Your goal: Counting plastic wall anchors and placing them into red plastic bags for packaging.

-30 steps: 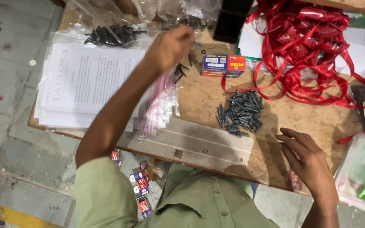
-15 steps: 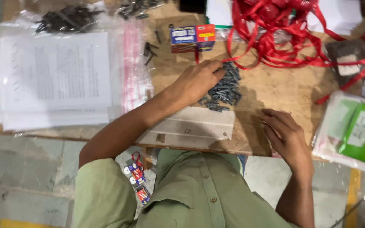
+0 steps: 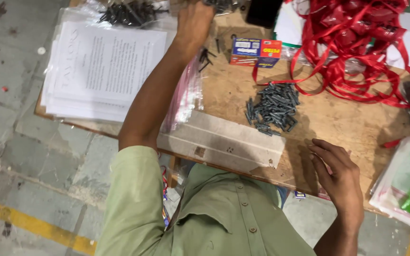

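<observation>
On the wooden table [image 3: 347,123], one grey screw pile [image 3: 271,108], left hand [image 3: 193,21] grip hidden, right hand [image 3: 340,173] fingers loosely released.

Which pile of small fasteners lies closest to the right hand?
The grey pile in the middle of the wooden table, just ahead of the right hand. The black pile sits at the far edge, beyond the bagged papers.

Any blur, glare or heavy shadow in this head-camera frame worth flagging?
Head view: mostly sharp, the grey plug pile is crisp; the left hand at the top edge is slightly soft; mild glare on the clear plastic sleeves; a soft shadow lies beside the right hand on the wooden table; lighting is even, with no obvious distortion.
</observation>
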